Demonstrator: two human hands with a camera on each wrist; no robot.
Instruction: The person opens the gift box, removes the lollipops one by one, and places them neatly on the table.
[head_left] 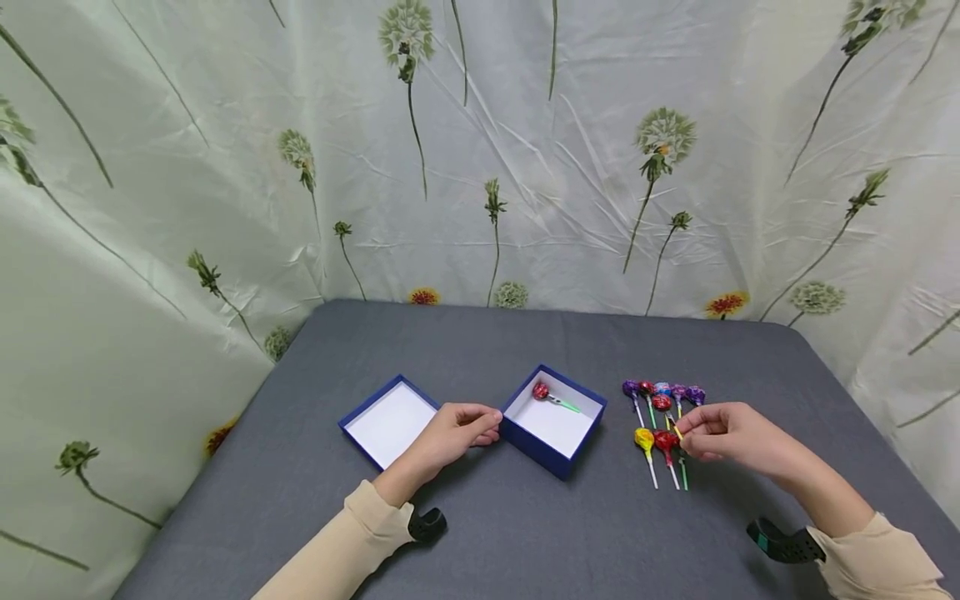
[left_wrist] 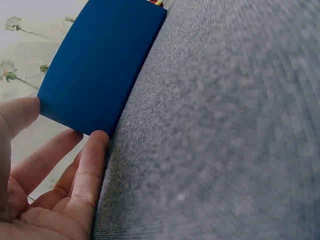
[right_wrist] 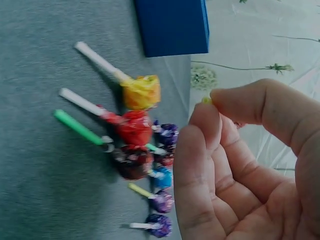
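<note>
My left hand (head_left: 459, 432) holds the left corner of an open blue box (head_left: 536, 444) with a white inside. In the left wrist view the thumb touches the upper corner of the box wall (left_wrist: 105, 65) and the fingertips meet its near edge. One red lollipop (head_left: 541, 391) with a green stick lies in the box. To the right, my right hand (head_left: 723, 431) pinches the yellow stick of a red-wrapped lollipop (head_left: 662, 402) between thumb and fingertips. Its stick end (right_wrist: 206, 100) peeks out in the right wrist view; the rest is mostly hidden there.
Beside the right hand lie a yellow lollipop (head_left: 644, 439), a red lollipop (head_left: 664, 442) and a back row with several more, including a purple lollipop (head_left: 632, 388). The white-lined blue lid (head_left: 390, 423) lies left of the box. A flowered curtain (head_left: 525, 150) hangs behind the grey table (head_left: 480, 533).
</note>
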